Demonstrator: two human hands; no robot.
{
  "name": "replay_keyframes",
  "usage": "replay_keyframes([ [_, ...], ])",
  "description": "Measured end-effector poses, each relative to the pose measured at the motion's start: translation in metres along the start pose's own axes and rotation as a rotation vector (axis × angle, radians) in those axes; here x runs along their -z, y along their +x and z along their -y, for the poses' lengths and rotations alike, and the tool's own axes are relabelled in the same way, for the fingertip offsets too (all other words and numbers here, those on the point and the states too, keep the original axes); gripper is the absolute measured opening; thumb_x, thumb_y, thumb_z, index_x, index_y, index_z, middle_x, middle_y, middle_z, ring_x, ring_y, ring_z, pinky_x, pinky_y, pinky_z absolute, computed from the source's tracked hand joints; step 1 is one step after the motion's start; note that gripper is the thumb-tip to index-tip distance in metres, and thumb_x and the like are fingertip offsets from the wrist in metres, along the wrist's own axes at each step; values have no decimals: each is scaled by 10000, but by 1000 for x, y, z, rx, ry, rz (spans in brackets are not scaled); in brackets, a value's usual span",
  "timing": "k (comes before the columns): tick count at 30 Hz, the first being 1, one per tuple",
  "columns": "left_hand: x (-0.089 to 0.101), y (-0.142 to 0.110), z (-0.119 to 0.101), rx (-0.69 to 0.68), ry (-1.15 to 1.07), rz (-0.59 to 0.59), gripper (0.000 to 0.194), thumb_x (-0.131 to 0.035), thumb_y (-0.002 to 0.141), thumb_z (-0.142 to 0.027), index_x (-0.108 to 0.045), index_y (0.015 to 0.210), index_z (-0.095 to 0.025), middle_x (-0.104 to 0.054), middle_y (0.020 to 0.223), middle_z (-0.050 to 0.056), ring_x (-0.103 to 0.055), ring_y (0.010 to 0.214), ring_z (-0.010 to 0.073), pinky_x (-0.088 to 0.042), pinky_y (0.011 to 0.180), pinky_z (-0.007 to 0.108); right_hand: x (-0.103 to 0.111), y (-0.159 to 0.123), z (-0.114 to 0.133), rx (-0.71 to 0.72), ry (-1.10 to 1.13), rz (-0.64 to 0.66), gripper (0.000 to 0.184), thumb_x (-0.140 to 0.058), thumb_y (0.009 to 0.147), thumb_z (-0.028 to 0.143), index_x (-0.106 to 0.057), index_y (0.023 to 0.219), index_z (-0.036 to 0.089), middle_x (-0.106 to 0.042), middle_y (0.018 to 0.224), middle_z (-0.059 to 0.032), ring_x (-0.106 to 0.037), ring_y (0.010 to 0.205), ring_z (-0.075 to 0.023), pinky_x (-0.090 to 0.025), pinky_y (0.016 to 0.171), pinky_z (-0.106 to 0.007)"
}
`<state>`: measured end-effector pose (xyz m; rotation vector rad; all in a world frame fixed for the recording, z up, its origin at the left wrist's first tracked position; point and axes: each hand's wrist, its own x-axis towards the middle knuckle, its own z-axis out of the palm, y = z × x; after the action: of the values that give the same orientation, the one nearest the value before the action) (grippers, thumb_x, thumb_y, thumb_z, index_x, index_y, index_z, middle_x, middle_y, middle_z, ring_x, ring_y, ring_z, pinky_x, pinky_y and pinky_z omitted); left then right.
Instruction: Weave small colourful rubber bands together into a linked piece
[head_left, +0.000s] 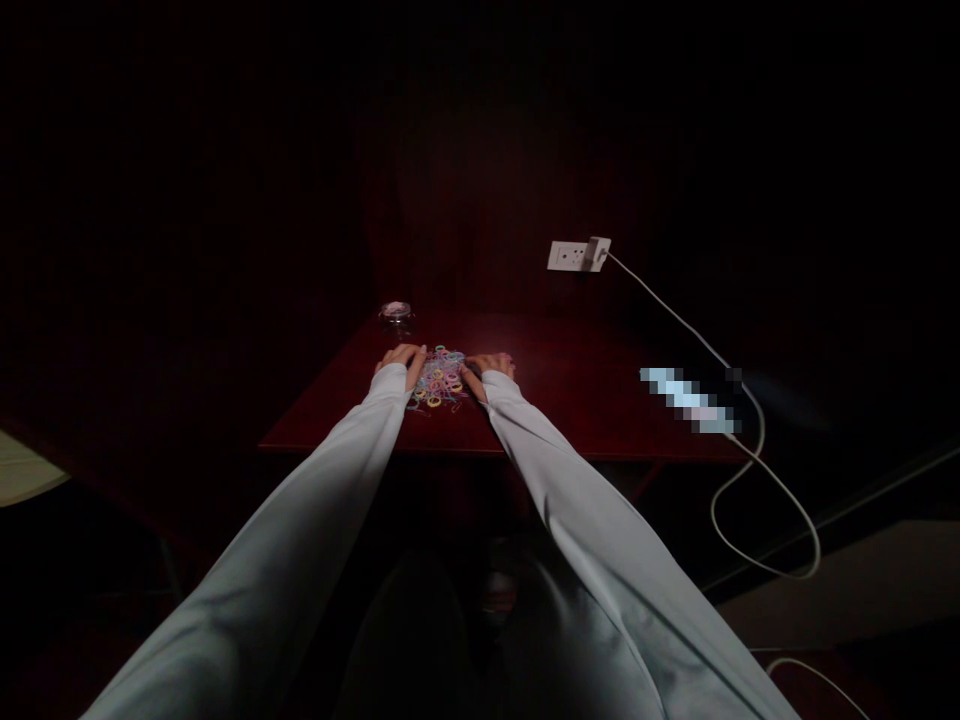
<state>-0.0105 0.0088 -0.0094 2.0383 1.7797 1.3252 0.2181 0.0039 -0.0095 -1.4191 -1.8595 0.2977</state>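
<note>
A pile of small colourful elastic hair ties lies on the dark red table, pink, yellow, green and blue among them. My left hand rests along the pile's left side, fingers stretched forward and the thumb side touching its edge. On the opposite side my right hand lies with its fingers extended and its thumb near the pile's right edge. Neither hand shows anything held. Some fingertips are small and dim in this view. Behind my left hand stands a small clear jar with something pinkish on top.
A wall socket holds a white charger. Its white cable runs down to a blurred-out, lit device at the table's right side and loops past the edge. The dark red tabletop ends at a front edge below my wrists.
</note>
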Motion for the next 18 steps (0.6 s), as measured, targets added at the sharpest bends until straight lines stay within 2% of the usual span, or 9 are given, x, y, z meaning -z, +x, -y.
replay_keyframes([
  [2,0,4,5,52,-9,-46,464,-475,1081,-581,-799,968,-268,-798,1197,79,-712,1179,311,-544,1090,448,1,-4,5,22,-48,42,376,-699,1046,445,-773,1363,254,-762,1422,-120,-494,1452,-336,-277,1343,-575],
  [4,-2,6,8,58,-71,-88,521,-419,1082,-596,-769,893,-260,-791,1074,86,-724,1101,290,-562,1028,407,4,-7,10,11,-68,102,435,-681,1068,465,-735,1450,263,-754,1437,-125,-479,1496,-335,-255,1364,-567],
  [8,-7,4,2,72,-181,-80,552,-383,1053,-629,-737,851,-256,-798,980,83,-739,994,276,-590,931,379,14,-8,18,-86,-84,180,486,-633,1098,475,-690,1552,311,-646,1574,-124,-511,1523,-327,-336,1352,-486],
  [10,-8,2,-3,94,-220,-29,550,-392,1041,-639,-746,871,-255,-808,946,71,-745,917,268,-597,852,370,17,-8,20,-105,-62,183,468,-624,1099,494,-703,1539,353,-652,1548,-106,-557,1486,-321,-382,1335,-463],
  [13,-6,0,-8,112,-245,20,551,-421,1033,-661,-759,867,-259,-795,828,45,-732,792,250,-580,742,347,21,-8,19,-59,7,191,432,-616,1095,507,-741,1491,386,-692,1476,-85,-606,1429,-312,-439,1309,-451],
  [18,-2,-4,-13,69,-216,46,421,-552,994,-603,-777,886,-263,-836,898,35,-760,874,254,-604,806,338,28,-5,16,1,75,270,445,-524,1111,463,-761,1479,381,-694,1502,-77,-634,1415,-301,-472,1286,-426],
])
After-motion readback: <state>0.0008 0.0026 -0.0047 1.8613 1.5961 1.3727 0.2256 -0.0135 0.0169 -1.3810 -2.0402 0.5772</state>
